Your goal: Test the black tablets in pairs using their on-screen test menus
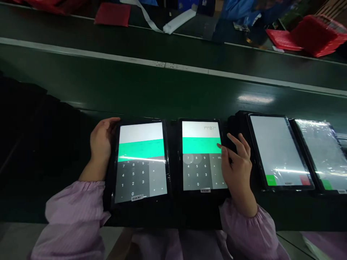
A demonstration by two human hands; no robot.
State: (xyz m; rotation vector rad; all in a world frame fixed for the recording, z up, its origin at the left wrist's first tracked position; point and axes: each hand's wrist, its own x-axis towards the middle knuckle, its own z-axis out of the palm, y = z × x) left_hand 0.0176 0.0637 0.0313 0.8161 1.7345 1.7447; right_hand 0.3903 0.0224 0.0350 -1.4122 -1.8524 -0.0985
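Green worktop [162,94] is stretching broadly ahead, left hand [101,142] is curling at the outer edge of left tablet [141,159], firmness of hold hidden, and right hand [240,164], half-open and gripping nothing, is pointing over the right edge of neighbouring tablet [199,164], a narrow gap separating both.

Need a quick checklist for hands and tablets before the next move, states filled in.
1. Left hand at the leftmost tablet: ok, by its upper left edge; firmness of hold cannot be told.
2. Leftmost tablet on calculator: ok, keypad lit.
3. Second tablet entry line blank: not ok, characters including 87 show.
4. Right hand touching the second tablet's screen: cannot tell, a fingertip is over the green band.
5. Third tablet lit: ok, mostly white, green and red blocks below.
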